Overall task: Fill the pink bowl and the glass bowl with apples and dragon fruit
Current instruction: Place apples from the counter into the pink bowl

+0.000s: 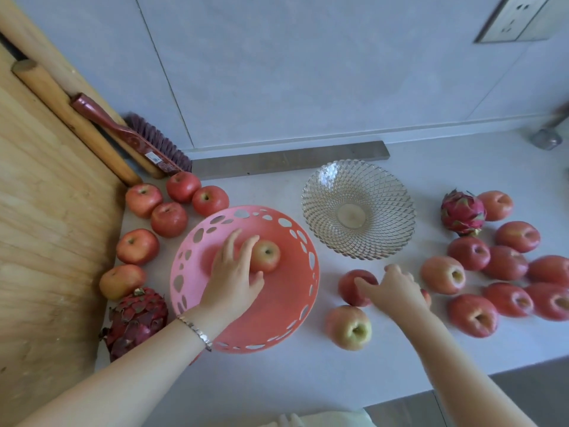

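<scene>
The pink bowl (286, 309) with cut-out holes stands at centre left. My left hand (229, 282) is inside it, thumb and forefinger around an apple (267, 256) that rests on the bowl's floor. A reddish shape shows under that hand. The glass bowl (358, 208) stands empty behind and to the right. My right hand (395, 286) hovers over the counter with fingers spread, its thumb touching a dark red apple (351, 292). Another apple (349, 328) lies just in front. One dragon fruit (135, 318) lies left of the pink bowl, another dragon fruit (462, 212) at the right.
Several apples (167, 218) lie left of the pink bowl, and several more apples (505, 263) at the right. A wooden board (46, 241) fills the left side, with a rolling pin (70, 118) and a brush (147, 146) behind. The counter edge (462, 377) runs front right.
</scene>
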A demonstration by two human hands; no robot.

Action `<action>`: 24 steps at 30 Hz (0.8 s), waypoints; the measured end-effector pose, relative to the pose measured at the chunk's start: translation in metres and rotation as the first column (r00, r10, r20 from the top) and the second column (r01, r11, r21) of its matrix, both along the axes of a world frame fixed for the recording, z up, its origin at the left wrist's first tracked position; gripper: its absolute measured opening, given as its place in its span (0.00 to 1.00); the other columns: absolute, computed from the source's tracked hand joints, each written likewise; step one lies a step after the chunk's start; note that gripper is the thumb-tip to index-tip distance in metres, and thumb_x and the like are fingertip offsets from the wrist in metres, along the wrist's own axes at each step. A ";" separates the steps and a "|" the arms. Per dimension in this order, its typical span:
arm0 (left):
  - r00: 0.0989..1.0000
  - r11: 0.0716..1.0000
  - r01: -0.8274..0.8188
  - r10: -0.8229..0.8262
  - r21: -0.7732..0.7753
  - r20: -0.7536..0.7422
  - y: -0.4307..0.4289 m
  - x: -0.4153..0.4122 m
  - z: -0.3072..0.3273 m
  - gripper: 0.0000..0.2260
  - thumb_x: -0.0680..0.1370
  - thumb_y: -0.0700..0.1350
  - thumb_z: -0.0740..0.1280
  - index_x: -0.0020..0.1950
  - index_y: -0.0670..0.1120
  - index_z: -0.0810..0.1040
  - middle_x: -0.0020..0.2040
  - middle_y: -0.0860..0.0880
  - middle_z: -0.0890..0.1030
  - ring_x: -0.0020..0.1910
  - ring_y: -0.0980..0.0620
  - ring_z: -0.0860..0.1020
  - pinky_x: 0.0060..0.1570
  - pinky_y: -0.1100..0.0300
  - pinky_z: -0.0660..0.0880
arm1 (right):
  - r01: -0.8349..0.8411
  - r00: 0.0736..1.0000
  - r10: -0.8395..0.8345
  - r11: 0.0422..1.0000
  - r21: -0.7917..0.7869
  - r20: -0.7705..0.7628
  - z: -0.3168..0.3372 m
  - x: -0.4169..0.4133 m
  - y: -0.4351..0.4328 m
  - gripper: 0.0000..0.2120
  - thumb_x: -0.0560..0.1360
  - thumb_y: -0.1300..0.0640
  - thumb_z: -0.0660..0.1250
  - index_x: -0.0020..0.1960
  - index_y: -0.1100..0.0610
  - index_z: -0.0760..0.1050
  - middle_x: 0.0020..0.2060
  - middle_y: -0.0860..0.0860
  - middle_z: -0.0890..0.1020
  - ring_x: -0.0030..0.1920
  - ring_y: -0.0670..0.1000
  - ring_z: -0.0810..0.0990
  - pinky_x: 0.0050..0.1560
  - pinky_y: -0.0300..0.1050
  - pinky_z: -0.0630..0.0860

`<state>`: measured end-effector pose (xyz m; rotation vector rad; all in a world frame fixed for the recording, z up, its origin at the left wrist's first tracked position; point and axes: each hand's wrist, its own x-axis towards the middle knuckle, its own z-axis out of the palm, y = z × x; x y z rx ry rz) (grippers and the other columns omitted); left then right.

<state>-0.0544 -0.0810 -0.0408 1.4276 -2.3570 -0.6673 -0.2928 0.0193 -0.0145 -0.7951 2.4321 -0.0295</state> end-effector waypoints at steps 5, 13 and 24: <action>0.988 0.996 0.087 -0.082 0.036 -0.134 0.017 0.002 0.012 0.26 0.71 0.39 0.67 0.63 0.55 0.60 0.68 0.41 0.63 0.69 0.43 0.62 0.67 0.56 0.58 | 0.062 0.997 -0.058 0.995 -0.083 0.059 -0.036 0.019 0.006 0.29 0.67 0.43 0.68 0.61 0.57 0.64 0.56 0.58 0.75 0.59 0.59 0.73 0.48 0.48 0.69; 0.941 0.953 0.288 -0.262 0.099 -0.215 0.034 -0.010 0.037 0.33 0.67 0.44 0.70 0.70 0.48 0.62 0.66 0.52 0.61 0.66 0.58 0.62 0.68 0.66 0.59 | 0.111 0.989 -0.047 0.851 -0.514 0.137 0.006 0.029 0.018 0.36 0.61 0.48 0.76 0.64 0.51 0.65 0.55 0.53 0.74 0.52 0.53 0.75 0.51 0.42 0.69; 0.914 0.962 0.263 -0.222 0.077 -0.340 0.057 -0.029 0.047 0.33 0.60 0.44 0.74 0.61 0.57 0.65 0.57 0.74 0.64 0.56 0.64 0.69 0.56 0.75 0.65 | -0.268 0.769 0.534 0.768 -0.582 0.352 0.053 0.051 0.018 0.37 0.63 0.49 0.77 0.66 0.48 0.65 0.54 0.49 0.74 0.51 0.47 0.78 0.55 0.37 0.75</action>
